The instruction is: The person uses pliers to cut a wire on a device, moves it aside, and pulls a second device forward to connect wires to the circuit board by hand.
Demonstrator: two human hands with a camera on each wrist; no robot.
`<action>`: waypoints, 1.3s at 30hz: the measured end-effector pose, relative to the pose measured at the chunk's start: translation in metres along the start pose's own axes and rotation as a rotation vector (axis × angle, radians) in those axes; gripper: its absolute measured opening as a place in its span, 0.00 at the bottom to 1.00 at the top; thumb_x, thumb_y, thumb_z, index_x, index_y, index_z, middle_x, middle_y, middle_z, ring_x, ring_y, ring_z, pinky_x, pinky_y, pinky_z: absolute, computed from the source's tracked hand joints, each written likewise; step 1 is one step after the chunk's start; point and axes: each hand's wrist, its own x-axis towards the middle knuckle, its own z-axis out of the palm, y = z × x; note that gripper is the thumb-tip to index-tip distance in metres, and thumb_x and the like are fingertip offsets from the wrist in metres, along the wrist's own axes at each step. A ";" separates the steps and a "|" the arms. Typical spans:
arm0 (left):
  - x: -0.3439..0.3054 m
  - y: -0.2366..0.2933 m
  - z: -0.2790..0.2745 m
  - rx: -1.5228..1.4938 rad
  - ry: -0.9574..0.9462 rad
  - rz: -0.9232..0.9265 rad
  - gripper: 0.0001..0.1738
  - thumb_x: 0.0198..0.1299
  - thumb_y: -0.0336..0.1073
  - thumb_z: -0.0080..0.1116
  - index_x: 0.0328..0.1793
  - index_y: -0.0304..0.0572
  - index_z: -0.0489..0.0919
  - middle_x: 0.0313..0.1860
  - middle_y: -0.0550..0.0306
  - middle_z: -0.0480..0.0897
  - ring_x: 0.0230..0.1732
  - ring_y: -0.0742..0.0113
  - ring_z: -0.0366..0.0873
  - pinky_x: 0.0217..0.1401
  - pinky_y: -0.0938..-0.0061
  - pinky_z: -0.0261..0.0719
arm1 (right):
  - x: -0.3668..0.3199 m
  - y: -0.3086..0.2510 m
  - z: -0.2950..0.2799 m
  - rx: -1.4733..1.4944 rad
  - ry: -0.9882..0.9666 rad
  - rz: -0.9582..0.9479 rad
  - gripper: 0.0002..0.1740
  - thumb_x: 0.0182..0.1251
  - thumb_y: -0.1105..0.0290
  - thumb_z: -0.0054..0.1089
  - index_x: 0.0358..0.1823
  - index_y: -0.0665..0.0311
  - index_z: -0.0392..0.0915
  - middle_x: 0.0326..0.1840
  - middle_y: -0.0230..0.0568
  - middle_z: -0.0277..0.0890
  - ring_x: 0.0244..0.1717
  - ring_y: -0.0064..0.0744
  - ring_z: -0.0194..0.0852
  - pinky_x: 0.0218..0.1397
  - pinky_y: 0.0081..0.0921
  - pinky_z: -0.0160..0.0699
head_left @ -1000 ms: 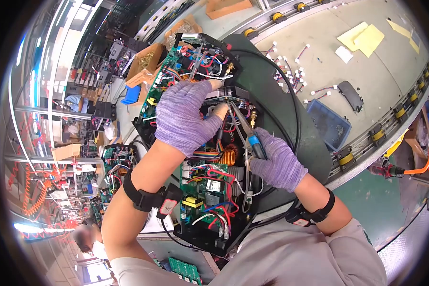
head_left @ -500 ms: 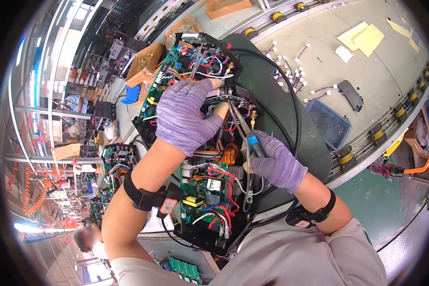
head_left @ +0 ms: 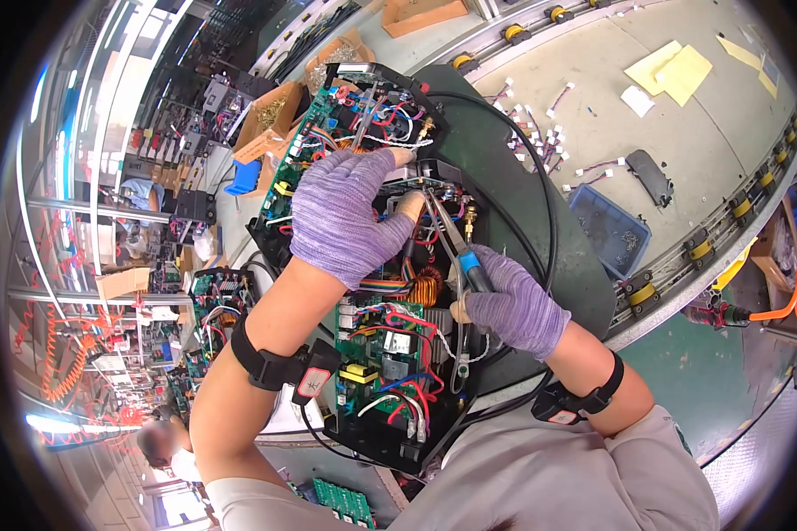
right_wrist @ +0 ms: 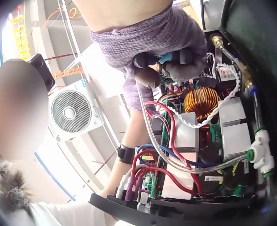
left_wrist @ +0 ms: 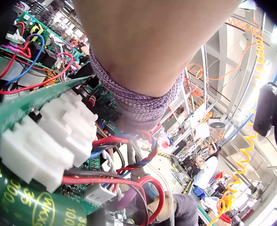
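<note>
Purple-gloved right hand [head_left: 514,305]: grip clenched round blue-handled pliers [head_left: 456,241], tips at small board [head_left: 429,183] near chassis [head_left: 390,451] far edge. Left hand [head_left: 345,212] pinches small board (thumb [head_left: 409,205] beside tips). Best: steady wrist, tips clear of thumb.

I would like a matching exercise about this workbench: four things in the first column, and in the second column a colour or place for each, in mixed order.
Things:
1. pliers
2. wound coil
3. bin
4. paper sheets

Colour or place:
A. yellow
B. copper-coloured
C. blue, standing on the table
D. gripped by the right hand

Pairs: 1-D, 2-B, 3-C, 4-A
</note>
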 end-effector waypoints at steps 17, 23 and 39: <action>0.000 -0.002 0.003 -0.021 0.038 -0.009 0.21 0.45 0.42 0.71 0.47 0.50 0.84 0.35 0.50 0.84 0.38 0.47 0.81 0.46 0.58 0.79 | 0.007 0.011 0.007 -0.163 0.104 -0.080 0.27 0.54 0.74 0.62 0.56 0.71 0.69 0.35 0.41 0.72 0.32 0.29 0.71 0.37 0.27 0.75; -0.001 -0.004 0.006 -0.010 0.075 0.026 0.21 0.45 0.41 0.71 0.48 0.49 0.84 0.37 0.52 0.86 0.39 0.48 0.81 0.47 0.59 0.79 | 0.001 -0.009 0.008 -0.341 0.155 -0.058 0.31 0.53 0.70 0.63 0.59 0.77 0.68 0.35 0.48 0.75 0.34 0.37 0.75 0.41 0.31 0.78; 0.000 -0.005 0.004 -0.039 0.042 0.040 0.23 0.45 0.42 0.72 0.50 0.49 0.84 0.39 0.53 0.86 0.40 0.51 0.81 0.48 0.59 0.78 | -0.001 -0.007 -0.008 -0.534 0.135 -0.075 0.42 0.52 0.63 0.64 0.67 0.79 0.61 0.40 0.63 0.77 0.44 0.58 0.79 0.51 0.42 0.77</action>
